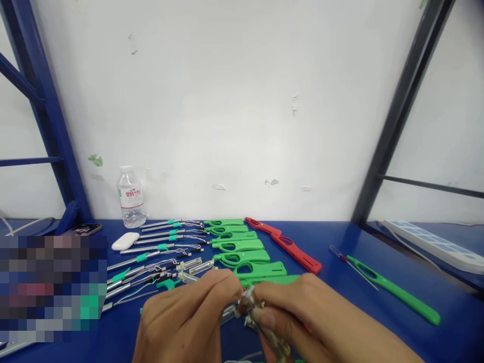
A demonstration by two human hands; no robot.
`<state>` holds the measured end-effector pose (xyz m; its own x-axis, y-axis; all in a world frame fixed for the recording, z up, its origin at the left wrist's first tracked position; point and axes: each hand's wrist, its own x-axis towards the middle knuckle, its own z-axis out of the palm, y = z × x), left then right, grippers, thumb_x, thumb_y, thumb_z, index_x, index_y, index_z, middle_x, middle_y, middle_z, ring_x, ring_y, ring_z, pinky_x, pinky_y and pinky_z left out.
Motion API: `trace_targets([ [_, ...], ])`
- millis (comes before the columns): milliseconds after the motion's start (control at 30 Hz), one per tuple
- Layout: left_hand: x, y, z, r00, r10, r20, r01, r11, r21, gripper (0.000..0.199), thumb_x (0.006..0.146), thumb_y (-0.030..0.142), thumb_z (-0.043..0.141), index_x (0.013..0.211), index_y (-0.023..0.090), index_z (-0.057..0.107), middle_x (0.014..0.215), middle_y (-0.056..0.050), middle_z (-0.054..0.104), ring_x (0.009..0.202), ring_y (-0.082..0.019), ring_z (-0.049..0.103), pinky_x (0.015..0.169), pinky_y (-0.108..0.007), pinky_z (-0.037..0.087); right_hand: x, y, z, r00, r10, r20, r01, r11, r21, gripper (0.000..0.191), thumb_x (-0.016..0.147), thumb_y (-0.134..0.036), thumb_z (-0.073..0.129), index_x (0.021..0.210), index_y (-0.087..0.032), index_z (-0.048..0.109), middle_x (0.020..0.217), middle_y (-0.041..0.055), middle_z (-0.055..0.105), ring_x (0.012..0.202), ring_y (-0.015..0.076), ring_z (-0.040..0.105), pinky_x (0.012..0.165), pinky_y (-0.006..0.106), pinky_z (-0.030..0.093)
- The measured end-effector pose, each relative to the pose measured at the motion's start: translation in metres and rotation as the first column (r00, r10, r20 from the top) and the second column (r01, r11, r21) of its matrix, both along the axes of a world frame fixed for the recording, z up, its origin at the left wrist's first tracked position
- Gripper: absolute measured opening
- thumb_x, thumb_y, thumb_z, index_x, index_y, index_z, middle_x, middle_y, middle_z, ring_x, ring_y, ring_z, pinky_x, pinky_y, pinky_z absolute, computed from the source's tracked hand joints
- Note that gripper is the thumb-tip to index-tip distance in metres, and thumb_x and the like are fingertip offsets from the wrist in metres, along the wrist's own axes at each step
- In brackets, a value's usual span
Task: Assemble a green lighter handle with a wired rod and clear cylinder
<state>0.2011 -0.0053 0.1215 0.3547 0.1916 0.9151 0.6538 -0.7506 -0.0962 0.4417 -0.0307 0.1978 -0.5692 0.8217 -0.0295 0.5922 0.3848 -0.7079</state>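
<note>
Close in front of me, my right hand is closed around a clear lighter fuel tank with a small fitting at its top. My left hand has its fingers pinched together at that top end; what exactly they grip is hidden behind the knuckles. Several more clear tanks lie just beyond my left hand, near a loose green trigger. Past my hands, green lighter casings lie in a row, the nearest partly covered by my right hand.
Left of the casings lie metal lighter tubes with green triggers and wires. Two red casings lie behind; a green casing and thin screwdriver lie right. A water bottle, white case and phone stand left.
</note>
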Motion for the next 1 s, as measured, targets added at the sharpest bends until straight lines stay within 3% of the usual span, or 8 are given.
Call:
trace_targets([
  [167,-0.004,0.002,0.002,0.998,-0.006,-0.057,0.003,0.999,-0.045,0.036,0.109,-0.003,0.059,0.128,0.024,0.071,0.109,0.002,0.09,0.092,-0.008,0.089,0.089,-0.011,0.065,-0.005,0.001,-0.002,0.999,-0.041,0.03,0.038,0.995,0.094,0.037,0.121,-0.031,0.056,0.085,-0.027,0.065,0.083,-0.0034,0.08,0.077,0.017,0.073,0.071,0.024,0.051],
  [300,-0.003,-0.001,0.011,0.992,0.035,-0.121,-0.046,0.995,-0.087,0.031,0.122,0.007,0.05,0.132,0.027,0.073,0.115,0.002,0.092,0.097,-0.009,0.091,0.085,-0.012,0.066,0.002,0.002,-0.008,0.994,-0.102,0.025,0.095,0.976,0.197,0.043,0.126,-0.047,0.049,0.092,-0.029,0.068,0.086,-0.0024,0.079,0.082,0.0198,0.074,0.072,0.027,0.054],
  [500,-0.002,-0.005,0.01,0.978,0.024,-0.207,-0.067,0.977,-0.204,0.037,0.129,0.021,0.041,0.118,0.03,0.076,0.1,0.005,0.089,0.084,-0.014,0.091,0.066,-0.02,0.068,0.042,-0.009,-0.028,0.969,-0.247,0.009,0.204,0.817,0.54,0.051,0.128,-0.06,0.049,0.095,-0.033,0.076,0.086,-0.0029,0.086,0.068,0.0204,0.081,0.061,0.03,0.059],
  [600,0.0,-0.004,-0.006,0.952,-0.099,-0.289,-0.024,0.919,-0.394,0.043,0.127,0.021,0.042,0.104,0.031,0.078,0.097,0.005,0.088,0.084,-0.017,0.09,0.081,-0.026,0.073,0.056,-0.018,-0.045,0.968,-0.242,-0.069,0.229,0.733,0.64,0.063,0.128,-0.069,0.043,0.097,-0.035,0.085,0.095,0.0,0.094,0.072,0.0216,0.09,0.062,0.025,0.067],
  [667,0.003,-0.004,-0.02,0.945,-0.157,-0.287,-0.007,0.867,-0.498,0.026,0.122,0.024,0.059,0.109,0.032,0.08,0.107,0.005,0.09,0.097,-0.021,0.091,0.099,-0.033,0.075,0.057,-0.021,-0.059,0.96,-0.238,-0.149,0.277,0.71,0.647,0.064,0.129,-0.069,0.042,0.106,-0.036,0.091,0.102,0.0009,0.097,0.081,0.0222,0.094,0.07,0.021,0.071],
  [733,0.007,-0.004,-0.033,0.944,-0.165,-0.285,-0.02,0.836,-0.548,0.01,0.112,0.025,0.078,0.115,0.034,0.082,0.115,0.005,0.091,0.107,-0.024,0.091,0.107,-0.038,0.074,0.054,-0.02,-0.072,0.955,-0.218,-0.201,0.295,0.745,0.598,0.054,0.129,-0.065,0.049,0.121,-0.037,0.094,0.111,0.0007,0.098,0.094,0.0225,0.097,0.085,0.019,0.073],
  [867,0.015,-0.005,-0.048,0.947,-0.154,-0.283,-0.057,0.785,-0.617,0.026,0.1,0.014,0.086,0.116,0.034,0.08,0.115,0.006,0.089,0.111,-0.023,0.089,0.105,-0.034,0.073,0.047,-0.016,-0.094,0.971,-0.146,-0.188,0.208,0.906,0.37,0.03,0.124,-0.055,0.068,0.139,-0.047,0.093,0.132,-0.0048,0.096,0.118,0.0231,0.095,0.106,0.022,0.07],
  [1000,0.017,-0.007,-0.05,0.947,-0.166,-0.274,-0.06,0.748,-0.661,0.025,0.099,0.008,0.083,0.106,0.031,0.077,0.104,0.006,0.084,0.107,-0.02,0.088,0.093,-0.025,0.071,0.047,-0.019,-0.119,0.93,-0.316,-0.188,0.355,0.904,0.237,0.026,0.103,-0.055,0.095,0.129,-0.053,0.094,0.11,-0.0124,0.097,0.104,0.0205,0.094,0.096,0.02,0.071],
])
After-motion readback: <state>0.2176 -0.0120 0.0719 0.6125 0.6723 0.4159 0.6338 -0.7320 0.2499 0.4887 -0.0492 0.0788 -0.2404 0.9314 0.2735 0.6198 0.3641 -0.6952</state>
